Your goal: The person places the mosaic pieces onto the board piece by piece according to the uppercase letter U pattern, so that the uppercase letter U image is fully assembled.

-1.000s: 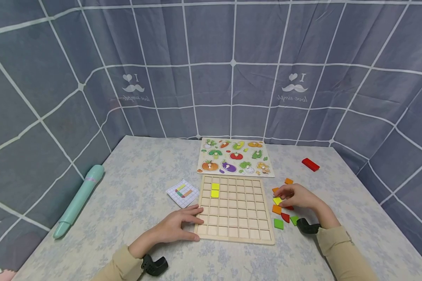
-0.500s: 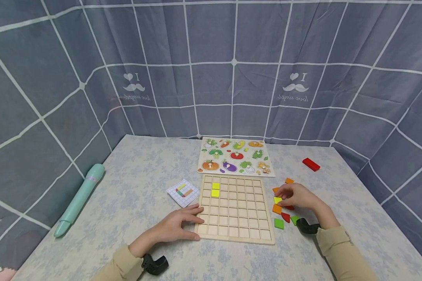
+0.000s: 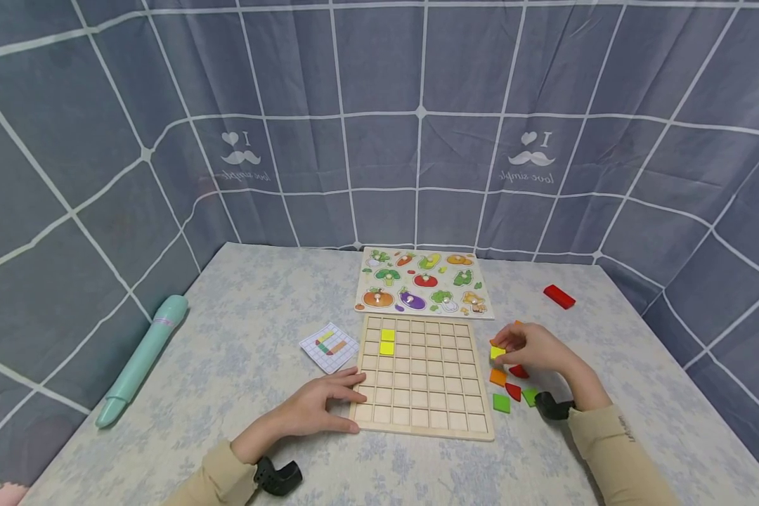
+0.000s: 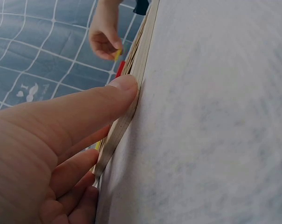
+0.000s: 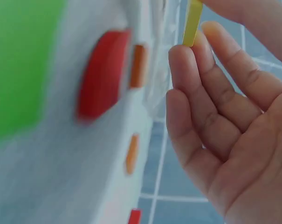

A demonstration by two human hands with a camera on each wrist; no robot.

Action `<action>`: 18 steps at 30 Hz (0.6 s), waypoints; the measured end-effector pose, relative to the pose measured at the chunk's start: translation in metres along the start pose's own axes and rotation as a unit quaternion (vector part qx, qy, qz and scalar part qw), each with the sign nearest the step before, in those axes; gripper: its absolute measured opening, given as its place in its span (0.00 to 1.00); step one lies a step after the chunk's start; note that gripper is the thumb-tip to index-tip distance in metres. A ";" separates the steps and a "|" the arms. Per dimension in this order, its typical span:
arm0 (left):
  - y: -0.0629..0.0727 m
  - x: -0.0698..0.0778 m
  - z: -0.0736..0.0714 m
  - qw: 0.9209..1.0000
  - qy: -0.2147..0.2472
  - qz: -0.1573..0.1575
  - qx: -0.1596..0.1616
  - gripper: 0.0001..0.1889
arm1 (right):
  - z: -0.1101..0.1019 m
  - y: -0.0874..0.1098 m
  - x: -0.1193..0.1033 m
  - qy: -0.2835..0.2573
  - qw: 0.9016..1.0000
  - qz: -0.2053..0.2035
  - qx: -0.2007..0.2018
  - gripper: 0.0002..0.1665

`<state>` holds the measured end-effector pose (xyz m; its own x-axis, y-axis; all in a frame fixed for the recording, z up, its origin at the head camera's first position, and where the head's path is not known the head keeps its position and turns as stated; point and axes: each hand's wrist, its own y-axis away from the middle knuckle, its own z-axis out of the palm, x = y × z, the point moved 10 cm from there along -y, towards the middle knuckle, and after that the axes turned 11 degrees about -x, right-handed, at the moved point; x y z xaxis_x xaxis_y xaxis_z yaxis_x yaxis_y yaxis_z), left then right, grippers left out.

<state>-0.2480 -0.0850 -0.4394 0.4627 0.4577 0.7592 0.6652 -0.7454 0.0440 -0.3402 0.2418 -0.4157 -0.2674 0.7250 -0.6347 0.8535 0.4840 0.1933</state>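
Note:
In the head view, my right hand [image 3: 537, 349] pinches a yellow square tile [image 3: 497, 353] between thumb and fingertips, right of the wooden grid board [image 3: 417, 432]. The right wrist view shows the same tile [image 5: 193, 23] edge-on, raised off the table, with the other fingers bent below it. My left hand [image 3: 322, 406] rests at the grid board's left edge, its thumb [image 4: 124, 86] against the wooden side. Two yellow tiles [image 3: 387, 341] sit one above the other in the board's upper left cells. Under and near my right hand lie an orange tile [image 3: 497, 377] and red wedge pieces [image 3: 513, 391].
Green tiles [image 3: 502, 403] lie nearest me on the right. A pattern card [image 3: 329, 348] lies left of the grid board. Behind it is a vegetable puzzle board [image 3: 445, 282]. A red block [image 3: 559, 296] lies back right, a turquoise stick-shaped object [image 3: 142, 362] far left.
My right hand has picked the yellow tile up off the table and moved slightly away from me, uncovering more of a red wedge. My left hand stays in place.

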 end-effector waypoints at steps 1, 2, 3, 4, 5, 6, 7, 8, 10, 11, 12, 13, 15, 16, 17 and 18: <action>0.000 0.000 0.000 1.000 -0.001 0.000 0.000 0.25 | -0.001 -0.001 -0.005 0.000 1.000 -0.008 0.001 0.18; 0.000 0.000 0.000 1.000 -0.002 0.001 0.000 0.25 | -0.002 -0.002 -0.011 -0.001 1.000 -0.015 0.001 0.18; 0.000 0.001 0.000 1.000 -0.003 0.002 0.000 0.25 | -0.003 -0.004 -0.017 -0.003 1.000 -0.022 0.000 0.18; 0.000 0.001 0.000 1.000 -0.004 0.002 0.001 0.25 | -0.004 -0.006 -0.023 -0.004 1.000 -0.026 0.000 0.17; 0.000 0.001 -0.001 1.000 -0.005 0.003 0.001 0.25 | -0.004 -0.008 -0.029 -0.005 1.000 -0.029 0.002 0.17; 0.000 0.002 -0.001 1.000 -0.007 0.004 0.001 0.25 | -0.005 -0.010 -0.035 -0.009 0.999 -0.032 0.003 0.17; 0.000 0.002 -0.001 1.000 -0.008 0.005 0.002 0.25 | -0.006 -0.013 -0.041 -0.012 0.999 -0.036 0.004 0.17; 0.001 0.002 -0.001 1.000 -0.008 0.006 0.002 0.25 | -0.007 -0.015 -0.048 -0.015 0.999 -0.041 0.005 0.17; 0.001 0.002 -0.001 1.000 -0.008 0.007 0.003 0.24 | -0.006 -0.021 -0.062 -0.020 0.999 -0.050 0.007 0.16; 0.001 0.002 -0.001 1.000 -0.009 0.007 0.003 0.24 | -0.006 -0.023 -0.069 -0.022 0.998 -0.058 0.007 0.16; 0.001 0.003 -0.001 1.000 -0.009 0.007 0.003 0.25 | -0.004 -0.026 -0.077 -0.026 0.997 -0.067 0.005 0.16; 0.001 0.002 -0.001 1.000 -0.011 0.007 0.003 0.25 | -0.002 -0.029 -0.085 -0.027 0.997 -0.076 0.004 0.16; 0.001 0.003 -0.001 1.000 -0.015 0.008 0.004 0.25 | 0.004 -0.036 -0.099 -0.038 0.995 -0.091 -0.006 0.16; 0.001 0.003 -0.001 1.000 -0.015 0.008 0.003 0.25 | 0.009 -0.039 -0.105 -0.040 0.994 -0.099 -0.013 0.16; 0.001 0.003 0.000 1.000 -0.016 0.009 0.003 0.25 | 0.013 -0.043 -0.111 -0.043 0.993 -0.105 -0.020 0.17; 0.000 0.002 0.000 1.000 -0.018 0.009 0.002 0.25 | 0.018 -0.047 -0.117 -0.046 0.993 -0.109 -0.026 0.17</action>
<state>-0.2467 -0.0844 -0.4378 0.4944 0.4614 0.7366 0.6595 -0.7512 0.0279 -0.3413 0.1251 -0.3646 -0.3988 0.5545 -0.7304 0.7554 0.6502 0.0812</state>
